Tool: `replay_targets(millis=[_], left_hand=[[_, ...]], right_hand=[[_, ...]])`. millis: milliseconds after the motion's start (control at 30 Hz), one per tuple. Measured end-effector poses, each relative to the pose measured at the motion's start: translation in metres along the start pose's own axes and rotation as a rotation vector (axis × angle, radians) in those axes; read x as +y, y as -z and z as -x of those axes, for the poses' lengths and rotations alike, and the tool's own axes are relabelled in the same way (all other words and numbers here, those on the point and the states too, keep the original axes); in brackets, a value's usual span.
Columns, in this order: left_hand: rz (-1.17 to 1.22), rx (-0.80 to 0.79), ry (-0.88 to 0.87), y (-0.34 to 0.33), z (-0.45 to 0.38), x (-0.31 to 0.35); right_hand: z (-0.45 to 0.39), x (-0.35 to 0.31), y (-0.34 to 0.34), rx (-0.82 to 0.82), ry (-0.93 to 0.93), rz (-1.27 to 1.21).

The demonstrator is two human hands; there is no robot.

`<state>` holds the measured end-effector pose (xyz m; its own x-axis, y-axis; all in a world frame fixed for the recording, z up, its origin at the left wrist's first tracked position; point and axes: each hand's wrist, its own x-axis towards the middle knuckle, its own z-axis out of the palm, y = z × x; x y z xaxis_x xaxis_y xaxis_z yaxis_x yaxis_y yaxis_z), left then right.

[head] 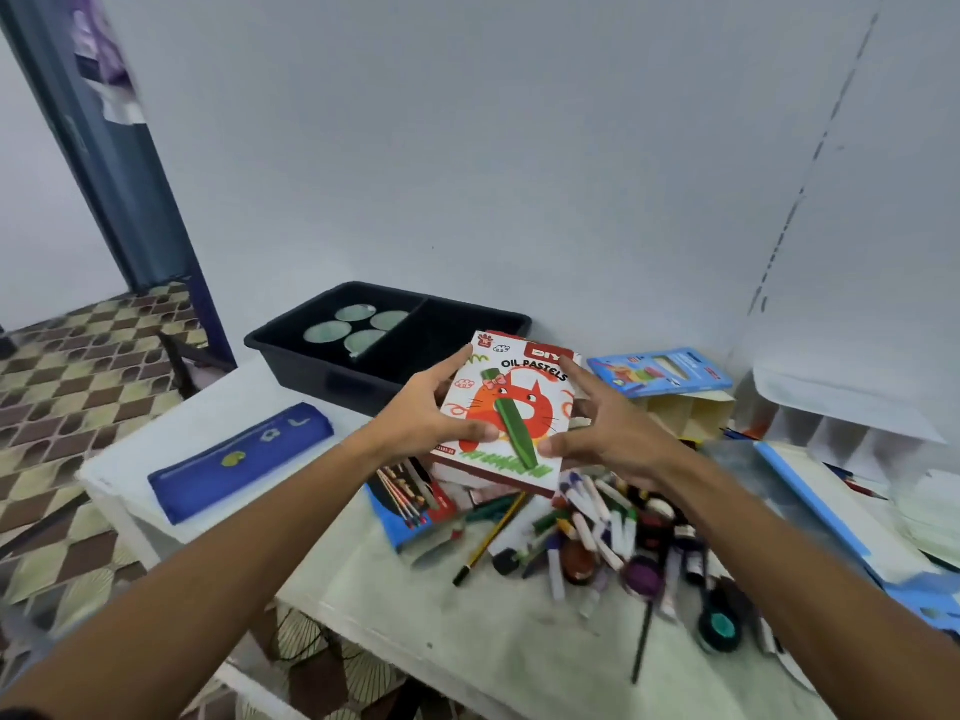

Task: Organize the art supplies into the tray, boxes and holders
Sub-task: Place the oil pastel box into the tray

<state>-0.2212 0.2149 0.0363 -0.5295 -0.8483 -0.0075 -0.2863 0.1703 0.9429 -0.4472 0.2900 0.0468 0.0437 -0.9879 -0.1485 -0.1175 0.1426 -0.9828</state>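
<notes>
1. We held one flat cardboard oil pastels box (pixel 511 413), printed with an orange cat, above the white table (pixel 415 605), in front of the tray.
2. Our left hand (pixel 434 413) pinched its left edge, thumb on the cover; our right hand (pixel 605 433) touched the right edge with fingers spread.
3. The black plastic tray (pixel 322 366) had two compartments; the left one held four round lids (pixel 356 327).
4. One blue fabric pencil pouch (pixel 241 459) lay well left of the loose heap of crayons (pixel 597 517).
</notes>
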Motion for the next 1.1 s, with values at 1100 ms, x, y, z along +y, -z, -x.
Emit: replay_targets(millis=[1100], left_hand=[[-0.970,-0.491,0.261,0.116,-0.229,-0.104]], right_hand=[[-0.277,0.008,-0.096,0.016,-0.456,1.065]])
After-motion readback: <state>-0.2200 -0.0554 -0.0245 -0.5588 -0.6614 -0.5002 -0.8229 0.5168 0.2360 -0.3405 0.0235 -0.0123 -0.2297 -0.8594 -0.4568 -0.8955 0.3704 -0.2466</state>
